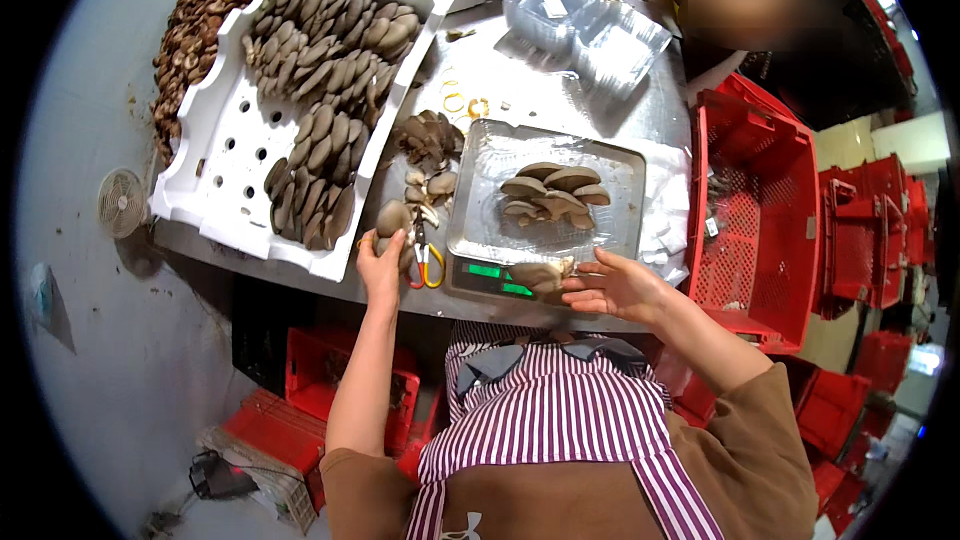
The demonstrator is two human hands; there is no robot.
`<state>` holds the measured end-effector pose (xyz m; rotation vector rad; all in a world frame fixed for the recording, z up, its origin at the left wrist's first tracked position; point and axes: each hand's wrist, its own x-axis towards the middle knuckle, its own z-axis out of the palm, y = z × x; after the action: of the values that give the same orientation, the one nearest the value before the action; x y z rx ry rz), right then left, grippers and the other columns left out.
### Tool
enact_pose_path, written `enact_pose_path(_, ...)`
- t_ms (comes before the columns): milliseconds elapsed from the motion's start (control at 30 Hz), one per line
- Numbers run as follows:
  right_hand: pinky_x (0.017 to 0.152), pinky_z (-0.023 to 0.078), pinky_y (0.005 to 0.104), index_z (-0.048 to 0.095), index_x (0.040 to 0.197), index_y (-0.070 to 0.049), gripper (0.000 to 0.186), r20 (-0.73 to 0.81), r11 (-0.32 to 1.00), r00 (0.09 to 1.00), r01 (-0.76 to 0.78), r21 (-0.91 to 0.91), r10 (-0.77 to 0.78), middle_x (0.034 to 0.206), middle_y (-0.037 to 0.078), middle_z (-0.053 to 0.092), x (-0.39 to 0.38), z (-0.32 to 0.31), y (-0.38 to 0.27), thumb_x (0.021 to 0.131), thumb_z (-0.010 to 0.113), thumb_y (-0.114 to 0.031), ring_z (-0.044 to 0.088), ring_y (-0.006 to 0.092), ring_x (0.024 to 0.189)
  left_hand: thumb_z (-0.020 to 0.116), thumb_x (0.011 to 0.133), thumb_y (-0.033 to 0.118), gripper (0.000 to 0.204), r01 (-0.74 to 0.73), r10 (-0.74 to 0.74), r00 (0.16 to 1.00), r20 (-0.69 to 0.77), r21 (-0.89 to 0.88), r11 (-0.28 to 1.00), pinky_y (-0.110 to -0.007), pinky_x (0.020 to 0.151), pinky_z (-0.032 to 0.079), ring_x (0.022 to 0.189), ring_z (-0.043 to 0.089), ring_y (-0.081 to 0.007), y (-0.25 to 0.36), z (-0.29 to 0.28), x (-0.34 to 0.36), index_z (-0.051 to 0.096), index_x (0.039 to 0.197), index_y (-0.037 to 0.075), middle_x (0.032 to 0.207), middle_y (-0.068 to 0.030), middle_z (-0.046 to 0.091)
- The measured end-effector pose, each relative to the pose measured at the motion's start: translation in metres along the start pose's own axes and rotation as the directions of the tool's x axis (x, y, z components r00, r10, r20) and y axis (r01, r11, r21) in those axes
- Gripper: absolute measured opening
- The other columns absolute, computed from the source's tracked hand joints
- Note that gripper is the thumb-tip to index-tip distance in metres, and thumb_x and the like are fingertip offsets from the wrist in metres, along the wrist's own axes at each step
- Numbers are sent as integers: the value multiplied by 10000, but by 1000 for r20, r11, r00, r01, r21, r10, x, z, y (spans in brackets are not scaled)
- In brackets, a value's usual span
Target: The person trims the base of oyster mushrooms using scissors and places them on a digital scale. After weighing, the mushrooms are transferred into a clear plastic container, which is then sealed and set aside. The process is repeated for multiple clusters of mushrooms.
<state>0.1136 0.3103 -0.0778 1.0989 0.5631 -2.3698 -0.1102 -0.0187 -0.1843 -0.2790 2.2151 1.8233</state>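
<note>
My left hand (381, 268) is closed around a grey-brown oyster mushroom (393, 218) at the table's near edge. Scissors (432, 268) with red and yellow handles lie just right of it. My right hand (622, 287) has its fingers spread, the tips beside a pale-stemmed oyster mushroom (538, 275) over the front of a digital scale (470, 280); whether they touch is unclear. That mushroom partly covers the scale's green-lit display. On the scale's metal tray (480, 210) rests a cluster of oyster mushrooms (556, 192). Loose mushrooms and trimmings (428, 140) lie between scale and crate.
A white foam crate (215, 165) of oyster mushrooms fills the left, with brown mushrooms (190, 50) heaped behind it. Clear plastic trays (590, 30) are stacked at the back near yellow rubber bands (454, 102). A red crate (755, 240) borders the right. Another person (810, 70) is at the far right.
</note>
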Motion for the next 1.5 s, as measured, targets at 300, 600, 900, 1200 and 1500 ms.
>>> enact_pose_path(300,1011,501,425,184,1488,17,746,9,993,996,89,-76,-88,1408,289,420,0,16,14,979,568,-369,529,399,1225,813,759,230,486,-163,206,976,-74,384,909,-365,898,477,1003,609,-271,-28,17,-4,617,1139,-4,1122,-143,621)
enact_pose_path(600,1001,495,426,352,1429,-23,632,25,976,988,156,-149,-154,1388,224,489,-19,4,30,968,574,-394,553,342,1209,711,888,233,561,-241,340,919,-198,399,885,-367,977,447,1156,551,-257,-93,4,-73,483,1335,-20,1273,-174,554)
enact_pose_path(900,935,518,393,438,1372,-41,535,80,983,986,154,-99,-147,1367,205,515,-12,0,38,970,578,-365,593,300,1134,780,805,246,573,-131,114,991,70,335,933,-360,858,501,1051,596,-265,-71,-41,-82,547,1270,7,1153,-152,612)
enact_pose_path(1200,881,521,369,479,1345,-45,477,64,984,991,125,-127,-117,1290,171,578,-14,10,37,973,571,-330,621,251,1045,877,599,281,871,-399,149,902,405,654,642,-432,1029,415,1218,476,-344,-63,-43,-105,485,1358,110,1270,-161,533)
enact_pose_path(1500,863,512,369,517,1283,-45,429,92,974,994,73,-215,-54,1216,152,609,-6,27,41,963,590,-321,620,239,1005,884,622,249,650,-230,28,925,378,502,834,-390,886,500,1026,601,-281,-73,-53,-92,579,1152,29,1116,-130,578)
